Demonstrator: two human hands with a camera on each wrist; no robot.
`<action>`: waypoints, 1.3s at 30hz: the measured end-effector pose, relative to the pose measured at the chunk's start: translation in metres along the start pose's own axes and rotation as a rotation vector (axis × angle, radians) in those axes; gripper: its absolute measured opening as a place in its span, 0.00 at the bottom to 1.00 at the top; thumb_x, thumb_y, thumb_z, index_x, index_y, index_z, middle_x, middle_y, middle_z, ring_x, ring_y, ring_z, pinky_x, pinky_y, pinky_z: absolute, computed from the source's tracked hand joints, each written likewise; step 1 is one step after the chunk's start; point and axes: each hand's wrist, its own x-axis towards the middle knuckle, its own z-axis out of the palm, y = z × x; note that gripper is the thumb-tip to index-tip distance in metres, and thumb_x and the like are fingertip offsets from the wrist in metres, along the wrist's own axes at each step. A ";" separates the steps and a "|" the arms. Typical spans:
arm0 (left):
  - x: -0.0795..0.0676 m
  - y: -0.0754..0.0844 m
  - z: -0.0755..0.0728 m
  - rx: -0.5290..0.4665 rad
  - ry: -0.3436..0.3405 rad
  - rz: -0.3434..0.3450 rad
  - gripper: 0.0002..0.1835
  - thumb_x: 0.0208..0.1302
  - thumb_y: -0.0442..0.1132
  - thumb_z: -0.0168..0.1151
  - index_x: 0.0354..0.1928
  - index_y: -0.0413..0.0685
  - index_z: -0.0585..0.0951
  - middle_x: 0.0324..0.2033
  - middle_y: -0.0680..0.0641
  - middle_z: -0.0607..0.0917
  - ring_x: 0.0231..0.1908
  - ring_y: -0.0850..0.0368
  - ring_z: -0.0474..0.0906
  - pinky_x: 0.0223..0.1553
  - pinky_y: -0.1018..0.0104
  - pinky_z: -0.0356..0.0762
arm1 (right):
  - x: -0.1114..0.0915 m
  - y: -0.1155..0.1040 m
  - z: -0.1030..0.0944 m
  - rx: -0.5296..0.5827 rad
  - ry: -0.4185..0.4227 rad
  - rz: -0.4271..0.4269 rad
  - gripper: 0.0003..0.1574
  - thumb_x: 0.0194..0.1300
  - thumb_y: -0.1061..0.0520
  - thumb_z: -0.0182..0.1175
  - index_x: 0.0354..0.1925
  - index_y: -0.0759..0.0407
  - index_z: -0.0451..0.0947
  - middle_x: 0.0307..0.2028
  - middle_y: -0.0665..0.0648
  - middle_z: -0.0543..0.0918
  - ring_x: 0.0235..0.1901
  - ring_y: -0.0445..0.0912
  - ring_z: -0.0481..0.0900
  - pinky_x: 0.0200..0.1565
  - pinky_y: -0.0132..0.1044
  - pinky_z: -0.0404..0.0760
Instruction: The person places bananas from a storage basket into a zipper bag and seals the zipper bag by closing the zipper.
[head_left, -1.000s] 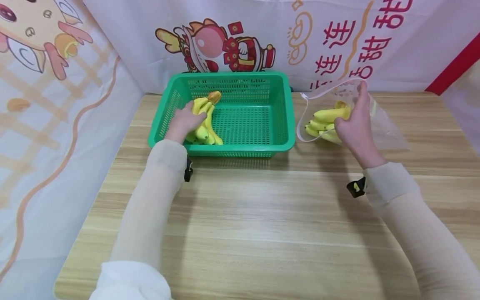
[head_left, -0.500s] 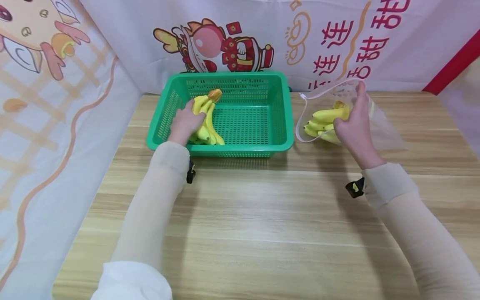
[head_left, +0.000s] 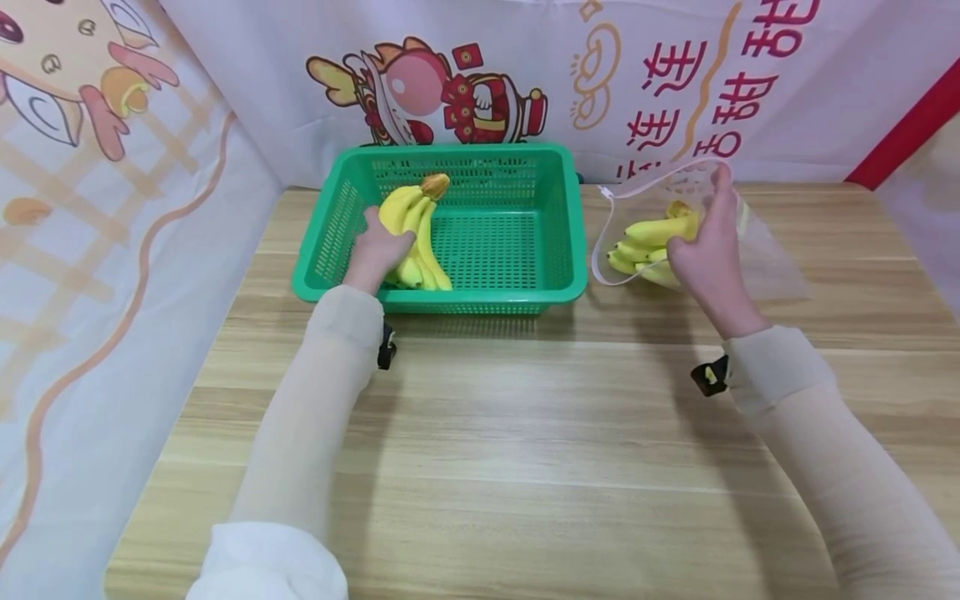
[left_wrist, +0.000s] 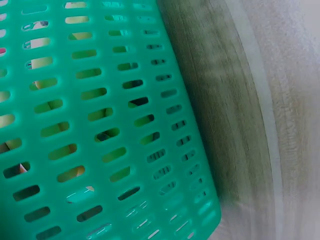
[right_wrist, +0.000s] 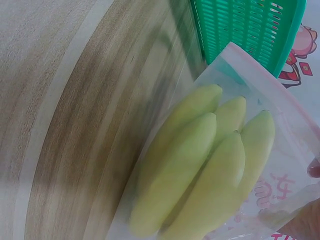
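A bunch of yellow bananas lies in the left part of a green plastic basket, its brown stem end toward the back. My left hand grips this bunch from its left side, thumb over the top; its other fingers are mostly hidden. To the right of the basket, my right hand holds up the rim of a clear zip bag. Inside that bag rests a second bunch of bananas, seen through the plastic in the right wrist view. The basket wall blocks most of the left wrist view.
Both the basket and the bag stand near the back edge of a wooden table. Behind them hangs a printed white cloth, which also runs along the left side. The bag's white slider sits close to the basket's right rim.
The bananas in the basket have shifted slightly right, with the stem end a little higher, and my left hand has moved with them. My right hand and the bag look unchanged.
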 end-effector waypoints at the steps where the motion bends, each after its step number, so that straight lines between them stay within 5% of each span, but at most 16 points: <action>1: -0.001 0.000 0.000 -0.010 -0.014 -0.003 0.42 0.70 0.53 0.44 0.74 0.54 0.31 0.66 0.29 0.61 0.59 0.40 0.68 0.57 0.51 0.69 | 0.000 0.000 0.000 -0.002 0.000 0.001 0.63 0.52 0.74 0.44 0.75 0.45 0.24 0.76 0.49 0.34 0.75 0.53 0.41 0.68 0.51 0.64; 13: -0.003 0.002 0.002 -0.019 -0.023 0.006 0.44 0.70 0.52 0.45 0.74 0.55 0.29 0.64 0.30 0.66 0.57 0.40 0.71 0.55 0.53 0.70 | -0.002 0.000 0.000 -0.005 -0.006 0.017 0.63 0.53 0.74 0.44 0.74 0.42 0.23 0.76 0.47 0.33 0.76 0.53 0.39 0.70 0.50 0.61; 21: -0.004 0.002 0.006 -0.033 0.020 0.027 0.46 0.66 0.49 0.51 0.74 0.57 0.33 0.68 0.27 0.49 0.62 0.36 0.64 0.62 0.46 0.67 | -0.003 0.000 0.000 -0.008 -0.005 0.010 0.63 0.53 0.74 0.44 0.75 0.44 0.23 0.76 0.48 0.33 0.76 0.52 0.39 0.70 0.50 0.62; 32: -0.002 0.006 0.013 -0.134 0.096 -0.007 0.42 0.65 0.41 0.50 0.74 0.56 0.37 0.66 0.29 0.52 0.62 0.37 0.62 0.60 0.48 0.69 | -0.003 0.000 0.000 -0.005 -0.005 0.004 0.62 0.53 0.74 0.44 0.75 0.45 0.23 0.76 0.48 0.32 0.76 0.53 0.39 0.70 0.50 0.61; 39: -0.006 0.009 0.012 -0.105 0.042 -0.014 0.47 0.64 0.44 0.53 0.75 0.59 0.33 0.70 0.28 0.47 0.68 0.30 0.51 0.66 0.43 0.62 | -0.003 0.001 0.001 -0.003 0.002 0.000 0.63 0.53 0.74 0.44 0.75 0.45 0.23 0.76 0.49 0.33 0.76 0.53 0.39 0.70 0.50 0.62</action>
